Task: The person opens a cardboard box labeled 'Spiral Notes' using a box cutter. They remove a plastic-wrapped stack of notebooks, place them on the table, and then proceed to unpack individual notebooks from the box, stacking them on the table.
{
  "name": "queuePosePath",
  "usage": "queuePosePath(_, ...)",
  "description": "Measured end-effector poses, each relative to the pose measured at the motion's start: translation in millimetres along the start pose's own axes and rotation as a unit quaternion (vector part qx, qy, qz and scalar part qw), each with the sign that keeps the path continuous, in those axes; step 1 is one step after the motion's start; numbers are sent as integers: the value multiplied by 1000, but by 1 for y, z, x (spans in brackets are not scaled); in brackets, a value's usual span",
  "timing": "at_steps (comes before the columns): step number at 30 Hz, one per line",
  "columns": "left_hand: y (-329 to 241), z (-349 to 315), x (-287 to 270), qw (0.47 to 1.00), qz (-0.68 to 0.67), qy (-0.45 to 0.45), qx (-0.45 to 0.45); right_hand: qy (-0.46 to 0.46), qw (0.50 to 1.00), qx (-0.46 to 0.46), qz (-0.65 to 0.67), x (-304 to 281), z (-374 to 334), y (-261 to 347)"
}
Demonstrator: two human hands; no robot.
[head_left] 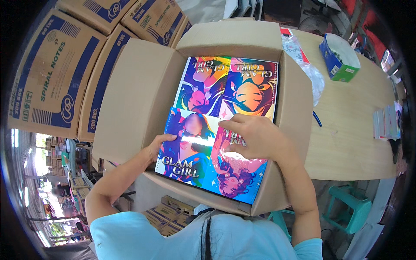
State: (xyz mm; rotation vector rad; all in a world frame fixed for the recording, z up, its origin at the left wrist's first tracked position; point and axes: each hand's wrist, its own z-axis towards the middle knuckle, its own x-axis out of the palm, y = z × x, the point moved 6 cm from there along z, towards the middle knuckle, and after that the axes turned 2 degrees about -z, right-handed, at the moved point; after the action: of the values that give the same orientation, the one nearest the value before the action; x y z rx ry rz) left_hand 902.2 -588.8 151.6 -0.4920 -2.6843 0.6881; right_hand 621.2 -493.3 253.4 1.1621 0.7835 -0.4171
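Note:
An open cardboard box (294, 86) stands in front of me, with glossy, colourfully illustrated notebooks in it. Two lie side by side at the far end: a purple one (197, 84) and an orange-and-dark one (251, 93). At the near end are a blue-and-purple notebook (186, 151) on the left and a pink-and-blue notebook (238, 177) on the right. My left hand (158, 145) grips the left edge of the blue-and-purple notebook, thumb on its cover and other fingers mostly hidden. Over the pink-and-blue notebook's upper part is my right hand (255, 136), fingers apart, fingertips near the seam between both near notebooks.
Large printed cartons (56, 73) are stacked at the left. On the wooden table (342, 143) to the right are a blue-and-green cut-open box (342, 60), clear plastic wrap (310, 73) and a small stack of booklets (387, 122). A green stool (349, 208) stands below the table.

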Motion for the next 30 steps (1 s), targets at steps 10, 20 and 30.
queuePosePath(10, -4, -9, 3, 999, -14, 30, 30, 55, 996, 62, -15, 1, 1, -5)
queuePosePath(20, -43, -59, 26, 979, -66, 143, 132, -57, 990, 126, -41, 42, 19, 30)
queuePosePath(30, -74, -135, -121, 896, -36, -147, 418, -144, 715, 246, 638, 76, 48, 60)
